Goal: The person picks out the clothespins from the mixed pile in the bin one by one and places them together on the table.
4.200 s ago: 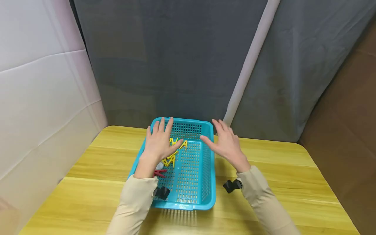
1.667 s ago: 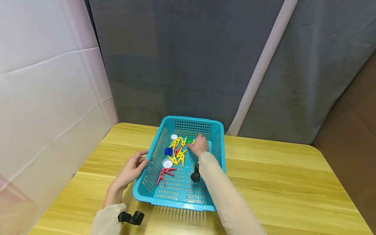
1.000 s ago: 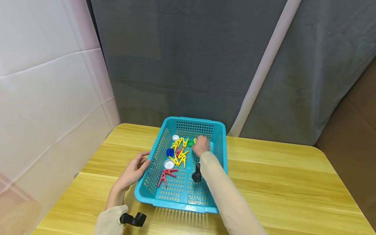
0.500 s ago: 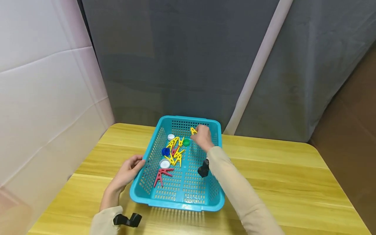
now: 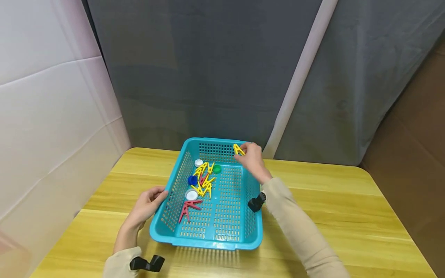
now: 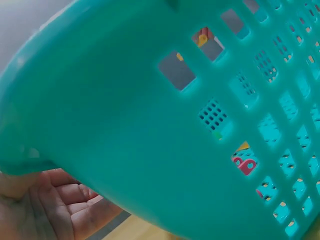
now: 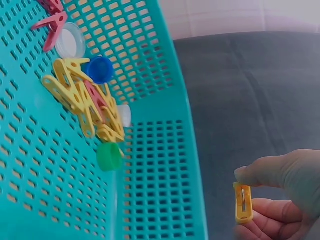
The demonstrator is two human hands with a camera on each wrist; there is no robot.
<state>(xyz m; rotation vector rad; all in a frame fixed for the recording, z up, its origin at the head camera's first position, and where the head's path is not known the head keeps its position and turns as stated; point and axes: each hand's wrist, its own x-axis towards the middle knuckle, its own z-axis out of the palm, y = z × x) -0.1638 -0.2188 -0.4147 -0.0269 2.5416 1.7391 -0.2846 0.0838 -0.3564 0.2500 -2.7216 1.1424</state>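
Observation:
A turquoise perforated basket (image 5: 205, 242) stands on the table. My left hand (image 5: 144, 208) grips its left side, the thumb over the rim and the fingers under it, as the left wrist view shows. Raised by the basket's far right corner, my right hand (image 5: 255, 162) pinches a yellow clothespin (image 7: 244, 202) between thumb and fingers. Inside lie several yellow clothespins (image 5: 208, 181), red clothespins (image 5: 185, 211), a blue bottle cap (image 5: 192, 180), a green cap (image 5: 217, 169), a small white cap (image 5: 198, 163) and a wider white, clear-rimmed lid (image 5: 191, 194).
The wooden table (image 5: 330, 216) extends to both sides of the basket. Behind it hangs a dark grey cloth (image 5: 208, 77) with a pale pole (image 5: 302, 73). A white sheet (image 5: 52, 100) closes the left side, a brown panel (image 5: 410, 135) the right.
My left hand moved from over the basket to its left side. My right hand reached in, took hold of a yellow clothespin and lifted it up and rightward to the far right corner.

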